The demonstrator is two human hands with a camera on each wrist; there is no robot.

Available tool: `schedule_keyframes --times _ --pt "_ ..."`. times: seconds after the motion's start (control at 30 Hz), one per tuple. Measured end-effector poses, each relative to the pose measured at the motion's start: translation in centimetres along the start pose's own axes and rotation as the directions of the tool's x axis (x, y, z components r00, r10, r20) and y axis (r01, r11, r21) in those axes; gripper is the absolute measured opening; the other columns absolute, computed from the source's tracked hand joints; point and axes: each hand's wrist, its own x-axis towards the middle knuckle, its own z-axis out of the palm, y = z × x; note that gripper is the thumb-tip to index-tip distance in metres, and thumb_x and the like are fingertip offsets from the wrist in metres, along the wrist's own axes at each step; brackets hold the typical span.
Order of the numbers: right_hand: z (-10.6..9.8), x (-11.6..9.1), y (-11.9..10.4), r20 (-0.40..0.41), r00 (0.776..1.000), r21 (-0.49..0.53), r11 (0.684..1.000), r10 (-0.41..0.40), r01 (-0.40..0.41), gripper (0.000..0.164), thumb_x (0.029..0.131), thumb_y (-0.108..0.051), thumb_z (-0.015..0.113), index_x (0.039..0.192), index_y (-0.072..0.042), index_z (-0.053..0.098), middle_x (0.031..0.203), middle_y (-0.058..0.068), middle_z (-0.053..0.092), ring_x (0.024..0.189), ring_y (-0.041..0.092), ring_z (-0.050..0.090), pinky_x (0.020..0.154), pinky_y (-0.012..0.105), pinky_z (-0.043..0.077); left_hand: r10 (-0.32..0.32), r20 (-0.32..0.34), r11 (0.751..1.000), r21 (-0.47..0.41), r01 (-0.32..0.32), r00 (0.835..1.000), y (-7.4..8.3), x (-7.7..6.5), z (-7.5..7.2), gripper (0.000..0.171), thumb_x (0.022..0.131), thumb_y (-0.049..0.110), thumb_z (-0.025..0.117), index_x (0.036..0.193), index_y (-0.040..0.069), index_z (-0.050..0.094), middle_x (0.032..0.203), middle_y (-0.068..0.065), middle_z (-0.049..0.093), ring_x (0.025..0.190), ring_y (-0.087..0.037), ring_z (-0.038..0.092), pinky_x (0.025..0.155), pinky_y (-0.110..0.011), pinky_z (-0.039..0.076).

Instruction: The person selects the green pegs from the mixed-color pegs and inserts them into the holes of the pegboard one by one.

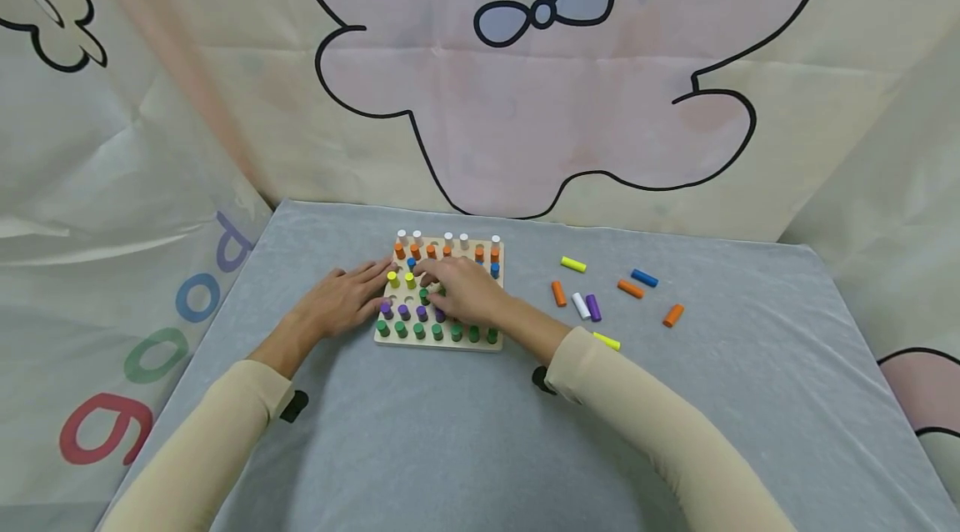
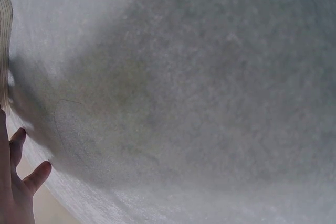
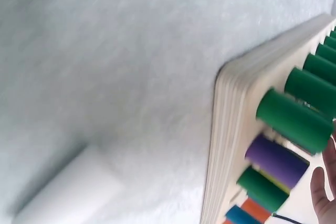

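A pale wooden pegboard (image 1: 442, 346) lies on the cloth, with rows of coloured pegs standing in it. My left hand (image 1: 341, 298) is at its left edge, fingers extended, fingertips at the rim beside the yellow pegs (image 1: 393, 279). Over the middle of the board my right hand (image 1: 467, 290) reaches in from the right, its thumb close to a green peg (image 1: 423, 296). Whether its fingers pinch a peg is not clear, and the hand hides part of the middle rows. Purple pegs (image 1: 386, 310) and a front row of green pegs (image 3: 295, 121) stand nearer me.
Right of the board, loose pegs lie scattered on the grey cloth (image 1: 450, 432): a blue peg (image 1: 644, 278), a white peg (image 1: 581, 305), a purple peg (image 1: 593, 308), plus several orange and yellow ones. A printed curtain (image 1: 525, 123) hangs behind the table's far edge.
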Motion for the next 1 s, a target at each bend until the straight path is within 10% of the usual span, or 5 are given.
schedule_keyframes --times 0.37,0.7,1.0 --pt "-5.3 -5.6 2.9 -0.015 1.000 0.018 1.000 0.003 -0.003 0.044 0.091 -0.018 0.073 0.132 -0.009 0.060 0.122 0.007 0.068 0.109 0.022 0.063 0.094 0.042 0.050 0.002 0.009 1.000 0.026 -0.002 1.000 0.0 -0.1 -0.2 0.069 0.104 0.045 0.046 0.158 0.010 0.024 0.164 -0.010 0.022 0.147 -0.037 0.028 0.107 -0.064 0.032" --pt "-11.4 -14.2 9.5 -0.135 0.972 -0.045 0.979 0.193 -0.201 0.049 0.095 -0.027 0.068 0.138 -0.009 0.054 0.131 0.010 0.062 0.115 0.029 0.060 0.087 0.050 0.051 -0.016 -0.007 1.000 -0.009 0.016 1.000 -0.3 -0.5 -0.7 0.066 0.105 0.046 0.042 0.158 0.009 0.027 0.163 -0.012 0.026 0.145 -0.038 0.031 0.107 -0.065 0.031" --pt "-15.1 -19.3 14.9 -0.257 0.882 -0.018 0.910 0.396 -0.414 0.061 0.098 -0.032 0.062 0.147 -0.002 0.041 0.145 0.024 0.045 0.128 0.045 0.045 0.096 0.066 0.039 0.005 -0.266 0.997 0.072 0.015 0.964 -0.9 -0.9 -3.0 0.047 0.100 0.028 0.059 0.138 0.001 0.058 0.137 -0.020 0.059 0.124 -0.038 0.058 0.099 -0.060 0.043"
